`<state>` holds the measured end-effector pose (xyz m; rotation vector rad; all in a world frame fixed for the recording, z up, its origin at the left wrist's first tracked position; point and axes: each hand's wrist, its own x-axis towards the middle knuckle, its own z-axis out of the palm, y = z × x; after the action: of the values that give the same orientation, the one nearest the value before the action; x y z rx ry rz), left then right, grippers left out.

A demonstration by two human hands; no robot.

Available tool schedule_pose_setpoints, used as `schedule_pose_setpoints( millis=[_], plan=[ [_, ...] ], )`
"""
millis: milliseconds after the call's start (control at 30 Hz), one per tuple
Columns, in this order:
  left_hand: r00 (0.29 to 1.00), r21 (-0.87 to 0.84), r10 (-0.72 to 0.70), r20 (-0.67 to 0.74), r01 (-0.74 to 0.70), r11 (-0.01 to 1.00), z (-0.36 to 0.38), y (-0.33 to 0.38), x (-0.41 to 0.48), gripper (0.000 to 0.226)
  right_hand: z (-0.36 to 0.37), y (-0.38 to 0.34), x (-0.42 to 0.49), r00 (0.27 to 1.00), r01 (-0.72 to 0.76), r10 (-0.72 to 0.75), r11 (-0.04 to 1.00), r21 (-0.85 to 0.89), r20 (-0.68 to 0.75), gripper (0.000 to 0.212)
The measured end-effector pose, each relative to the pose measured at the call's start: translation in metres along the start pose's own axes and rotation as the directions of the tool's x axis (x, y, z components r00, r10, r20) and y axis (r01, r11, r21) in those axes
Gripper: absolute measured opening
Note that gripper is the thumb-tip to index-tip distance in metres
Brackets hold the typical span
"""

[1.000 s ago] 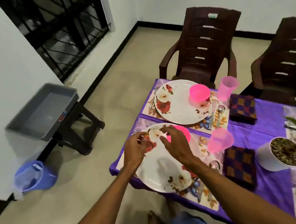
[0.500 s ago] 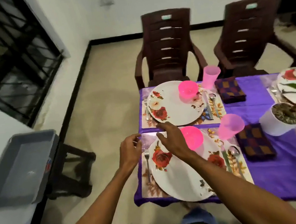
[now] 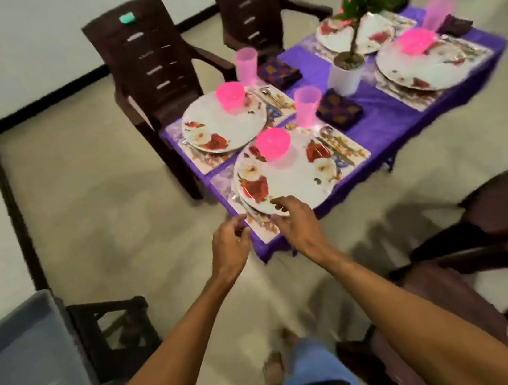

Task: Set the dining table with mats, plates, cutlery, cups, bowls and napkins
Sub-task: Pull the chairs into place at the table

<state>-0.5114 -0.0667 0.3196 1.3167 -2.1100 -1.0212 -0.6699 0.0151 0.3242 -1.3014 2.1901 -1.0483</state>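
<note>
Nearest to us, our left hand (image 3: 231, 247) hangs just off the near corner of the table (image 3: 375, 118), its fingers curled in narrowly with nothing between them that we can make out. Our right hand (image 3: 297, 222) lies over the near corner itself, fingers loosely bent and narrow, the fingertips (image 3: 276, 204) at the near rim of the closest plate (image 3: 293, 180); whether they touch it we cannot tell. Under that rim, by the corner, a fork (image 3: 250, 209) lies on the place mat (image 3: 350, 152), blurred.

The plate is flowered and sits on the mat; a pink bowl (image 3: 273, 144) stands on its far part. A spoon (image 3: 325, 132) lies on the mat to the right of the plate. Just beyond, a pink cup (image 3: 308, 104) stands upright, with a dark checked napkin (image 3: 338, 110) beside it.

Farther along the left edge we see a second plate (image 3: 224, 125) with its own bowl (image 3: 230, 96), a second cup (image 3: 247, 65) and a second napkin (image 3: 279, 72). A white pot with a green plant (image 3: 345, 77) stands near the middle of the purple cloth. At the far end two more plates are laid, blurred. A brown chair (image 3: 148, 64) stands at the left edge.
</note>
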Motion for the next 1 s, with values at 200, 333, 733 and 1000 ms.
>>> schedule_pose_setpoints(
  millis=[200,333,733,1000],
  plan=[
    [0.99,0.018,0.062,0.123,-0.065,0.998,0.025,0.018,-0.088,0.031,-0.029,0.025,-0.11,0.994,-0.088,0.087,0.996,-0.029,-0.06,0.035],
    [0.977,0.03,0.11,0.183,-0.117,0.993,0.052,0.041,-0.15,0.031,-0.06,0.057,-0.186,0.981,-0.162,0.156,0.986,-0.047,-0.114,0.036],
    [0.922,0.054,0.19,0.338,-0.22,0.974,0.176,0.146,-0.386,0.029,-0.217,0.159,-0.45,0.964,-0.265,0.253,0.938,-0.222,-0.08,0.049],
    [0.887,0.016,0.258,0.384,-0.286,0.958,0.225,0.192,-0.468,0.031,-0.299,0.188,-0.532,0.948,-0.31,0.281,0.921,-0.235,-0.149,0.052]
  ],
)
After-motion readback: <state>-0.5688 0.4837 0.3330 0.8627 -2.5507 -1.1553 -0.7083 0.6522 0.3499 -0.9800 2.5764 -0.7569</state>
